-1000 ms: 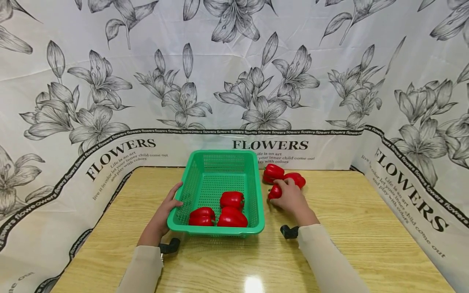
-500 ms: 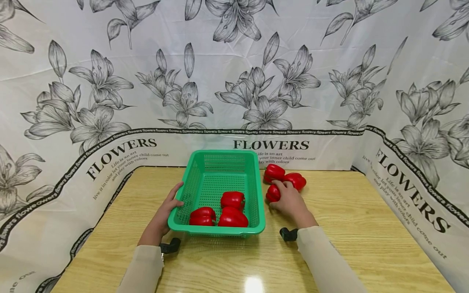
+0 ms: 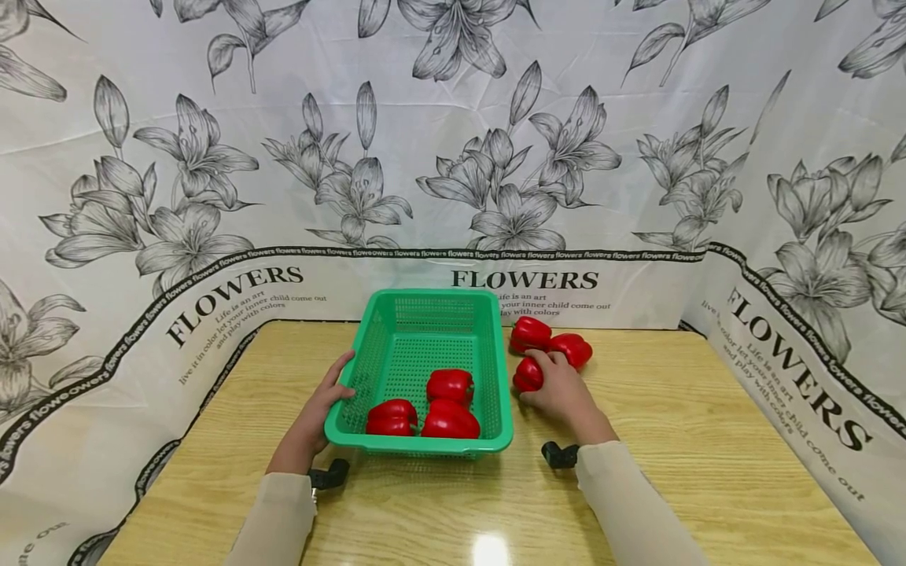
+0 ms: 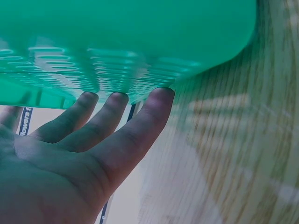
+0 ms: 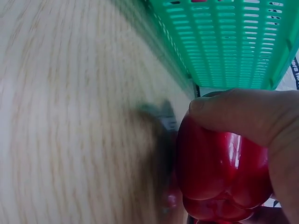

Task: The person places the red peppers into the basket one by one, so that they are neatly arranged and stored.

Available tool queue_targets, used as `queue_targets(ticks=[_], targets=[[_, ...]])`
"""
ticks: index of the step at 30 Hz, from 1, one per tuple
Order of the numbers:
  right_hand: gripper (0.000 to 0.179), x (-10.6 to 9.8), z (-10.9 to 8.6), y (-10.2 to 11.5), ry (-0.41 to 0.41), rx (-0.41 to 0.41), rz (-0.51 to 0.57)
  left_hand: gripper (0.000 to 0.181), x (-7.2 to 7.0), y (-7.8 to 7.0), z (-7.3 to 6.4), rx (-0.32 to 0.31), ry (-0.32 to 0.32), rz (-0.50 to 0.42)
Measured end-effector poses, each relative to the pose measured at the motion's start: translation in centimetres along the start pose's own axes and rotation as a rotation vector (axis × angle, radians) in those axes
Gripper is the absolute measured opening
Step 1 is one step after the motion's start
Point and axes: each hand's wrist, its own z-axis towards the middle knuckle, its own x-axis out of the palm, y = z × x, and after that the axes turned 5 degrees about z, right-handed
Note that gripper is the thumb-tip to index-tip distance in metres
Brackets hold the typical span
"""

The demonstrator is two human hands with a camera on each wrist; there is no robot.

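Observation:
A green plastic basket (image 3: 418, 445) stands on the table with 3 red bell peppers in its near part: one pepper (image 3: 392, 417) at the left, another (image 3: 451, 420) beside it, and a third (image 3: 449, 386) behind. At the basket's left side is my left hand (image 3: 316, 413), its thumb at the rim. In the left wrist view its extended fingers (image 4: 135, 133) touch the slotted outer wall. Right of the basket, my right hand (image 3: 564, 397) grips another red bell pepper (image 5: 224, 163), thumb across it. The pepper's underside is hidden.
Just beyond the right hand lie two more red bell peppers, one (image 3: 529, 336) near the basket's far right side and one (image 3: 572, 350) farther right. A flower-printed curtain (image 3: 637, 291) borders the wooden table (image 3: 679, 409) at the back and sides.
The pepper in my right hand has turned and shifted slightly left, so its stem no longer shows in the head view. My left hand and the basket keep their places.

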Motion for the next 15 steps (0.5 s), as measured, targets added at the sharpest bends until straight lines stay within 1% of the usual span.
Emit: queue_targets(ticks=[5,10,15], targets=[[0.078,-0.3,-0.2,0.3,-0.001,0.001,0.018,0.074,0.0,-0.1,0.1,-0.002,-0.004,0.005],[0.078,-0.7,-0.2,0.6,-0.012,-0.020,0.024,0.074,0.0,-0.1,0.1,-0.002,-0.007,0.009],[0.079,-1.5,-0.4,1.2,-0.020,-0.029,0.035,0.074,0.0,-0.2,0.0,-0.002,-0.002,0.011]])
